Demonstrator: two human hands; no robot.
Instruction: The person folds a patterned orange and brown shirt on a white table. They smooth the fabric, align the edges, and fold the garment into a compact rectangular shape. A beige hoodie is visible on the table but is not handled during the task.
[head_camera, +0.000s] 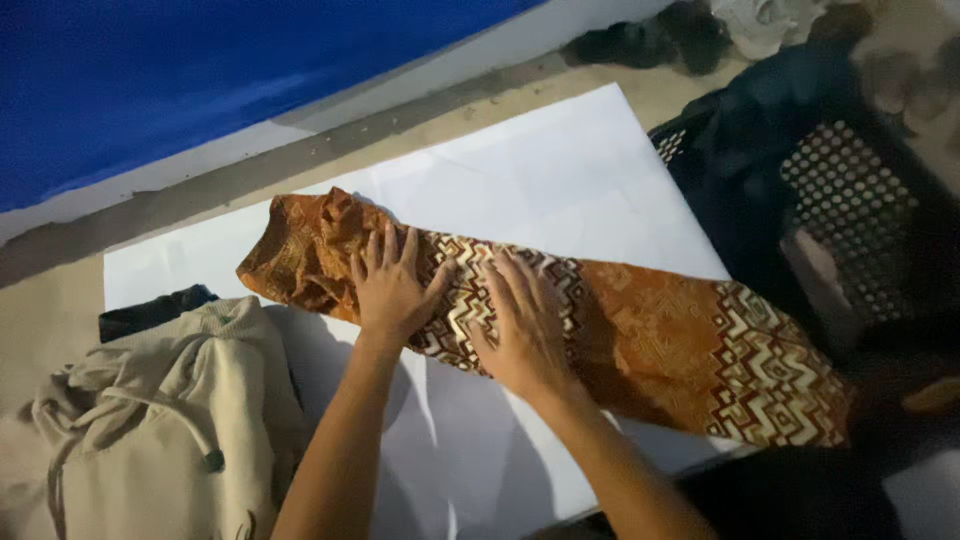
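Folded orange-brown patterned batik cloth (620, 330), laid diagonally across the middle of the frame on a white paper sheet (560, 180); it is pressed flat by the left hand (392, 285) and right hand (525, 320), both with fingers spread and palms down, nothing gripped. A beige hooded garment (170, 420) is heaped at lower left, overlapping the sheet's edge. A dark perforated plastic basket (850, 210) is crowded against the cloth's right end at upper right.
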